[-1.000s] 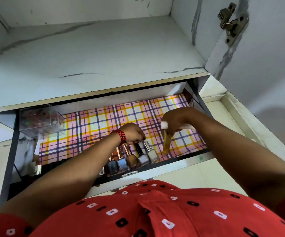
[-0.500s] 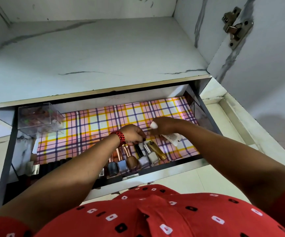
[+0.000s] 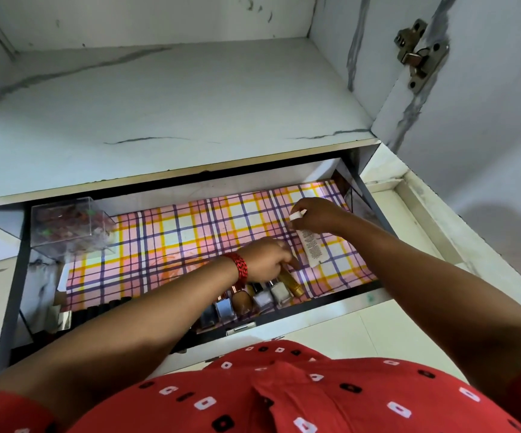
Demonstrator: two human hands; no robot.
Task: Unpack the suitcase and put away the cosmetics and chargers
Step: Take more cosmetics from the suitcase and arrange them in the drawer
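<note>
Head view: the right hand's fingers [image 3: 303,210] pinch the white cap end of a white tube [image 3: 310,249]. The printed body of the tube slants down from the cap toward the front edge of the drawer [image 3: 366,195], and its flat tail is over the plaid liner [image 3: 190,232] in the right half. Whether the tail touches the liner cannot be told. The right hand [image 3: 320,215] is near the drawer's back right corner, and its forearm crosses the front edge.

The left hand's fingers [image 3: 283,261] are curled down round the upper end of a gold bottle [image 3: 292,283], which leans just beside the tube's tail, close to the front edge. The left hand [image 3: 267,260] has a red thread band [image 3: 241,268] on its wrist.

Left of the gold bottle, a row of nail polish bottles [image 3: 262,298] stands touching side by side along the front edge: white, pale grey, brown, pale blue and dark grey. The forearm hides part of the row. Further left along that edge lie dark things too shadowed to tell.

A clear box [image 3: 71,226] with reddish contents sits in the drawer's back left corner, well apart from both hands. Above the drawer is a marbled white shelf [image 3: 174,104]. At the right, an open cupboard door [image 3: 487,126] hangs on a metal hinge [image 3: 418,54]. A red patterned garment [image 3: 284,392] fills the bottom of the view.
</note>
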